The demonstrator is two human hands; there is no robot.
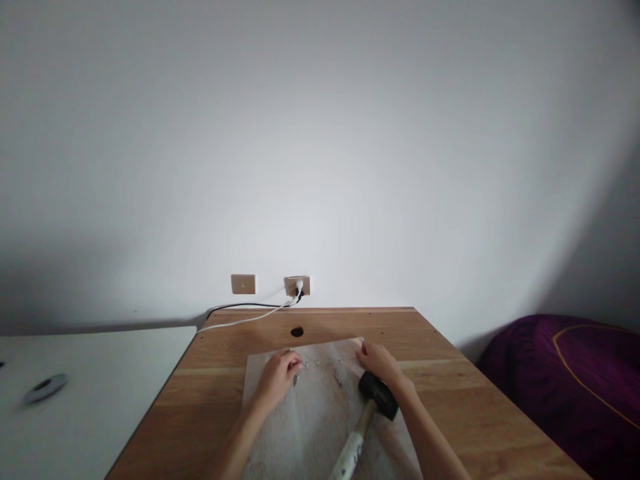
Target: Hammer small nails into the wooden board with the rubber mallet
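Observation:
A flat pale grey board (310,427) with a streaked surface lies on the wooden table. Over its left part, my left hand (281,377) is closed in a pinch; whatever sits between the fingertips is too small to name. Just below them lies a small shiny piece (295,380), with other small fragments (338,379) scattered nearby. At the board's far right corner, my right hand (379,361) has its fingers curled against the edge and seems to grip it. A rubber mallet (379,395) with a black head rests on the board, partly beneath my right forearm.
The wooden table (465,407) meets the wall, with a round hole (297,331) near its back edge. Cables (250,320) run left from a wall socket (297,286). To the left, a white surface (100,413) bears a grey ring (45,388). A purple beanbag (565,380) stands at right.

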